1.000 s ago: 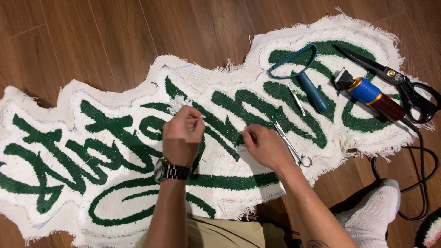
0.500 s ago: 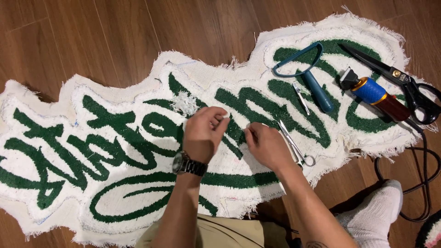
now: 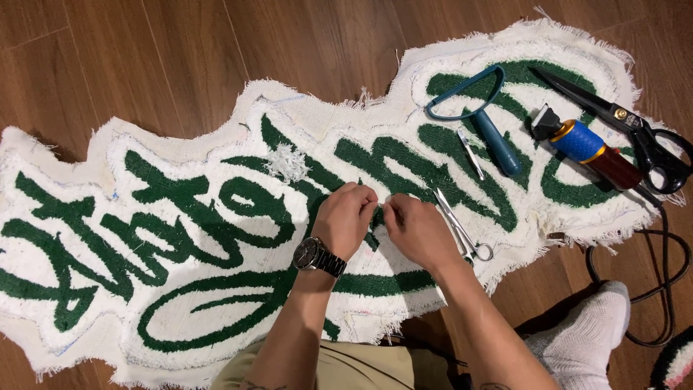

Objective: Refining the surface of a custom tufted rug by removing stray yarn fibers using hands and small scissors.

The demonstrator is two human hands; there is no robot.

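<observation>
A white tufted rug [image 3: 180,238] with green script lies flat on the wooden floor. My left hand [image 3: 346,218], a watch on its wrist, and my right hand [image 3: 417,230] meet over the middle of the rug, fingertips pinching together at a bit of white yarn in the pile. Small silver scissors [image 3: 462,231] lie on the rug just right of my right hand. A small tuft of loose white yarn [image 3: 287,162] sits on the rug, up and left of my left hand.
At the rug's right end lie a blue-handled loop tool [image 3: 480,108], metal tweezers [image 3: 471,153], a blue and dark red electric trimmer [image 3: 588,148] and large black shears [image 3: 635,130]. A black cord [image 3: 660,282] loops on the floor beside my white-socked foot [image 3: 588,339].
My left hand has moved right from the loose yarn tuft and now meets my right hand. The view has shifted a little to the right.
</observation>
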